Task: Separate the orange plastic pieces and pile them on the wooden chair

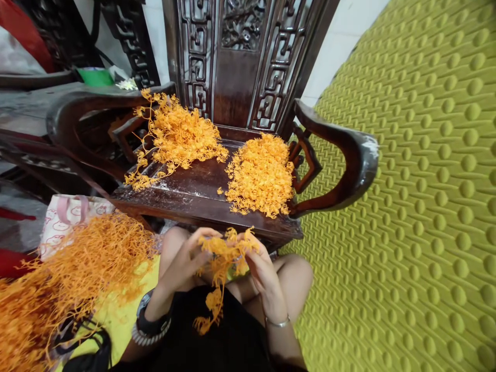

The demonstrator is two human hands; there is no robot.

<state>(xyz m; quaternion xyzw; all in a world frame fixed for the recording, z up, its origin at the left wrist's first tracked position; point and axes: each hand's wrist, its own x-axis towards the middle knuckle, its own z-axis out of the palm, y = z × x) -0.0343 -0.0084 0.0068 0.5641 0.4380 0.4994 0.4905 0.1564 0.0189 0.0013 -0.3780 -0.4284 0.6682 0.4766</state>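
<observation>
Between my two hands, above my lap, hangs a tangled orange plastic cluster (pixel 220 266) with a loose end dangling lower. My left hand (pixel 194 256) has its fingers closed on the cluster's left side. On the right side, my right hand (pixel 260 258) pinches the same cluster. In front of my hands is a dark carved wooden chair (pixel 197 181). Its seat holds a loose, stringy orange pile (pixel 182 134) at the left and a denser orange pile (pixel 263 175) at the right. One small orange piece (pixel 220 191) lies between them.
A large heap of orange strands (pixel 104 258) spreads at the lower left, beside a white and pink bag (pixel 58 222). A green container (pixel 96 77) stands on a wooden surface at the upper left. Yellow-green bumpy fabric (pixel 418 206) fills the right side.
</observation>
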